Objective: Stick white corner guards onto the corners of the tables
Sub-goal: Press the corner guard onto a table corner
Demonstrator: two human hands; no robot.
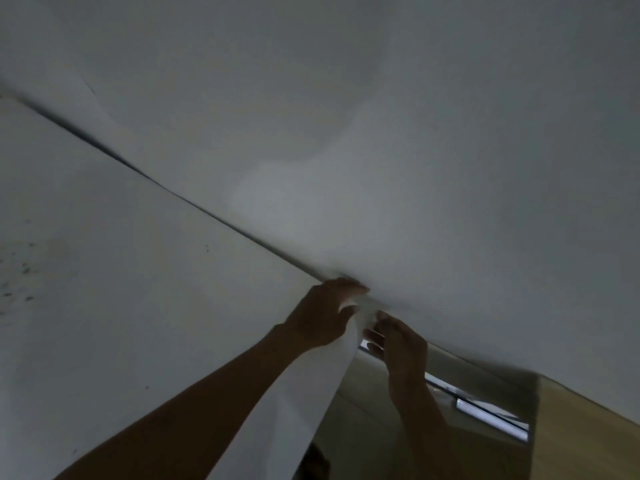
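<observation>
two white tables (121,306) side by side, dark seam between them running from far left down to near centre, ending at the corner where both hands meet. left hand (322,313) laid over the left tabletop's near corner, fingers curled over the edge, thumb against a small white piece, probably the corner guard (363,311), hard to tell apart from the white surface in dim, blurred light. right hand (398,341) just right of and nearer than the corner, fingertips (382,317) pressed together toward the same white piece, apparently pinching it; exact hold not clear. guard lying between the two hands, touching or almost touching the corner, left hand the closer one to the table edge. near edge of the left table dropping away toward the viewer below the hands. likely step: seating the guard on the corner, pushing away and leftward from the right hand's pinch. wooden floor (588,445) and a metal rail (485,410) at near right, under the right table (450,168).
</observation>
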